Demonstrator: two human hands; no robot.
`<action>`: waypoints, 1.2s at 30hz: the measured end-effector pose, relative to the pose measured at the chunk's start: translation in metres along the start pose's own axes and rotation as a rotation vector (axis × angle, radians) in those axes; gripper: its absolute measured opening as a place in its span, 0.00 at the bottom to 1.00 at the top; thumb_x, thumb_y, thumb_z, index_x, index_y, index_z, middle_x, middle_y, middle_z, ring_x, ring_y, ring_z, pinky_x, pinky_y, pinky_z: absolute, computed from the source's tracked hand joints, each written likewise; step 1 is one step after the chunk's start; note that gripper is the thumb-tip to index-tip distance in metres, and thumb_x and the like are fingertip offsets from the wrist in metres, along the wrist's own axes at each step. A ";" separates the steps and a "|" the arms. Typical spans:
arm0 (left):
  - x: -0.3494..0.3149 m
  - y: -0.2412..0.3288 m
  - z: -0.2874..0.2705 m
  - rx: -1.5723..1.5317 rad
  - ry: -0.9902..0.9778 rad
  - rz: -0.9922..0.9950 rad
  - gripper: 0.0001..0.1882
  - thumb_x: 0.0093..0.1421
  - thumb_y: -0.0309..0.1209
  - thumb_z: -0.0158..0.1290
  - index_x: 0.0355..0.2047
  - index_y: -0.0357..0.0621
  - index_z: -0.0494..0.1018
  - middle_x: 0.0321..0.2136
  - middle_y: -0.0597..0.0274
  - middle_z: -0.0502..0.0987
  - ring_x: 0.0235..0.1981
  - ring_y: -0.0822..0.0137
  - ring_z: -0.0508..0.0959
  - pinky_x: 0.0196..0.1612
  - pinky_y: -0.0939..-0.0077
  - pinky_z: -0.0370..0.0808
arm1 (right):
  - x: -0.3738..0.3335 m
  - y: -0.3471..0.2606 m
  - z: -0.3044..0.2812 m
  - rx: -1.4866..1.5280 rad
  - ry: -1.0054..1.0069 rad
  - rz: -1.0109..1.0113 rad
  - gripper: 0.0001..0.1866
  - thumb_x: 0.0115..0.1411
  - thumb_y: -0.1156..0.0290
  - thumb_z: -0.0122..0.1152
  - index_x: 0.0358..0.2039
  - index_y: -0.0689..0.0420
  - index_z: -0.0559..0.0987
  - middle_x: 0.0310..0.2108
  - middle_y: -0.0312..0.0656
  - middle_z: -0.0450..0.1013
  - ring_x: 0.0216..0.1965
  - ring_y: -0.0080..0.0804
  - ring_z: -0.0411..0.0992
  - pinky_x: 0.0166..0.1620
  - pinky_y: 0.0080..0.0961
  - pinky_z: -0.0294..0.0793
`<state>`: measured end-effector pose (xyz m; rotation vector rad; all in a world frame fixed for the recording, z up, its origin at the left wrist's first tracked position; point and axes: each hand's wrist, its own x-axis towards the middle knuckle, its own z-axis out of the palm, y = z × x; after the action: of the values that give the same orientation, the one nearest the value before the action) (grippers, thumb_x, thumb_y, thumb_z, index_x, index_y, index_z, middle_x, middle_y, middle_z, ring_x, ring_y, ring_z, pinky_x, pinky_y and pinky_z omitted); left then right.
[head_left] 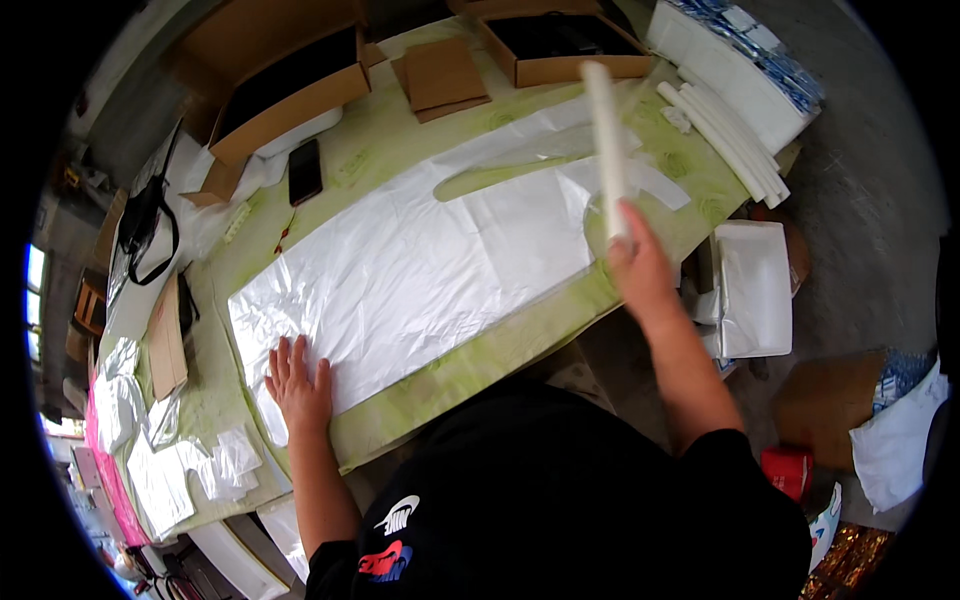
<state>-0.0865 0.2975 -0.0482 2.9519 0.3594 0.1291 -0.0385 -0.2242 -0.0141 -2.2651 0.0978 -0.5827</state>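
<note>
A shiny white plastic sheet [420, 270], shaped like a disposable apron with a curved cutout and strap-like ends, lies spread over the table. My left hand [300, 390] rests flat on its near left corner, fingers spread. In my right hand [643, 265] is a white rod [604, 130], gripped at its lower end and held up over the sheet's right part. The rod is slightly blurred, and I cannot tell whether it is solid or a rolled tube. Similar white rods [725, 140] lie together at the table's right end.
The table has a green patterned cover [375, 150]. A phone [305, 171], brown cardboard pieces [442, 78] and cardboard boxes [565, 70] are along the far side. Folded plastic pieces [160, 480] lie at the left. A white bin [755, 300] stands beyond the right edge.
</note>
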 end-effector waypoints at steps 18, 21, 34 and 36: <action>0.000 -0.003 0.003 0.030 0.044 0.048 0.30 0.68 0.49 0.51 0.69 0.60 0.66 0.73 0.58 0.58 0.76 0.51 0.52 0.75 0.43 0.43 | -0.009 0.029 -0.041 -0.311 0.081 0.094 0.28 0.65 0.66 0.56 0.66 0.47 0.70 0.53 0.57 0.75 0.53 0.58 0.75 0.54 0.46 0.76; 0.001 -0.010 0.008 0.039 0.060 0.067 0.31 0.68 0.48 0.51 0.70 0.60 0.65 0.73 0.59 0.59 0.75 0.51 0.52 0.74 0.43 0.43 | -0.068 -0.020 -0.010 -0.194 -0.096 -0.160 0.29 0.61 0.66 0.60 0.64 0.45 0.73 0.42 0.52 0.74 0.41 0.54 0.75 0.46 0.44 0.78; -0.003 -0.003 0.004 -0.045 0.072 0.037 0.33 0.66 0.48 0.53 0.70 0.58 0.64 0.74 0.59 0.55 0.76 0.51 0.49 0.74 0.41 0.43 | -0.074 0.040 -0.081 -0.167 0.119 0.262 0.25 0.65 0.69 0.54 0.64 0.50 0.71 0.57 0.56 0.73 0.53 0.54 0.74 0.55 0.42 0.75; -0.002 -0.003 0.004 -0.065 0.113 0.038 0.33 0.66 0.47 0.54 0.70 0.58 0.64 0.75 0.59 0.55 0.76 0.50 0.48 0.74 0.41 0.42 | -0.086 0.028 -0.059 -0.075 0.098 0.060 0.26 0.64 0.70 0.55 0.63 0.50 0.72 0.56 0.55 0.73 0.52 0.53 0.75 0.56 0.41 0.75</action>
<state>-0.0888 0.2996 -0.0528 2.8952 0.3080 0.3080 -0.1379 -0.2622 -0.0314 -2.2969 0.2386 -0.6678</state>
